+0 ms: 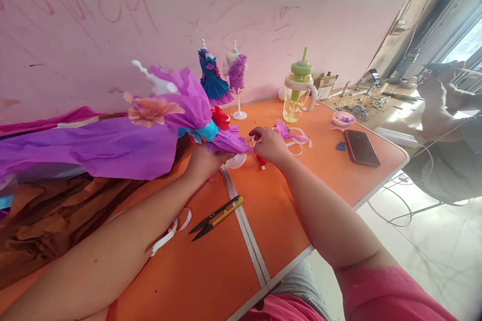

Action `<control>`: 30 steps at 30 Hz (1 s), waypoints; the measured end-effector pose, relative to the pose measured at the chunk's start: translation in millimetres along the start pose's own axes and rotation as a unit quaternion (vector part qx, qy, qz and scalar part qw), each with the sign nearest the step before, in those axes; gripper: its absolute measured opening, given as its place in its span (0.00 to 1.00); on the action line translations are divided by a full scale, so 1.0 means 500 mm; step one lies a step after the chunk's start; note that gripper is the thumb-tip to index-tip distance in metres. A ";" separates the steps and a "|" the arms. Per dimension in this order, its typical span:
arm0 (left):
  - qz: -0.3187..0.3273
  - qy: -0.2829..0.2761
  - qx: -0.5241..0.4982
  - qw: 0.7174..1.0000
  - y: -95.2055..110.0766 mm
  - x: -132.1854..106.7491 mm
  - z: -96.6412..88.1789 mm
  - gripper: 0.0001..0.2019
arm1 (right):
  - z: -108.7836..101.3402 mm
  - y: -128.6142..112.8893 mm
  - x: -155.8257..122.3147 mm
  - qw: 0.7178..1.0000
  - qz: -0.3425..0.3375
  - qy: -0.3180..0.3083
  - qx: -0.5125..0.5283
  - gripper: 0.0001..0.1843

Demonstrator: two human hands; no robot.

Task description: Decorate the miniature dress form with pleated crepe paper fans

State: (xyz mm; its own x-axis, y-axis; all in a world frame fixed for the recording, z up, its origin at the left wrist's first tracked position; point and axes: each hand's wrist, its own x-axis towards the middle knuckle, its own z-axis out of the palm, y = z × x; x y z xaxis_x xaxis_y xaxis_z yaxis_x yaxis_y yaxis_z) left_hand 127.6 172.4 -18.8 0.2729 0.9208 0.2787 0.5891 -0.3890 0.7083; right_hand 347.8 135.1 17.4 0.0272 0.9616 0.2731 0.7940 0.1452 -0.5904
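My left hand (209, 161) is closed around the gathered lower part of a purple crepe-paper dress (190, 103) on a small white mannequin (160, 83), which lies tilted to the left. A blue band (207, 131), a red paper flower (220, 117) and a peach paper flower (154, 111) decorate it. Its round white base (237, 161) shows just past my left fingertips. My right hand (270, 144) is beside the dress's purple end, fingers curled together; what they pinch, if anything, is hidden. Yellow-and-black thread snips (217, 218) lie on the orange table (188, 271) below the hands.
Two dressed mini mannequins, one in a blue dress (213, 77) and one in purple (237, 72), stand by the wall. A drink bottle (297, 93), pink bowl (343, 119) and phone (361, 148) are at right. Purple paper (124, 145) and brown paper (68, 215) cover the left. Another person's hands (439, 95) work beyond.
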 end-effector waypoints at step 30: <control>0.018 0.003 0.026 0.999 -0.004 -0.028 0.065 0.15 | 0.011 -0.066 -0.027 0.974 -0.020 0.068 0.214 0.34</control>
State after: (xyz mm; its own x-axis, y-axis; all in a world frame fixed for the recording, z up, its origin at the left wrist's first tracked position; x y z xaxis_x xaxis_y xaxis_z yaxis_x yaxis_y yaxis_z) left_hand 147.4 159.3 -45.5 0.2897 0.9063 0.3076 0.6181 -0.4225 0.6629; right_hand 317.9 118.4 29.2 0.1041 0.9175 0.3839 0.4700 0.2947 -0.8320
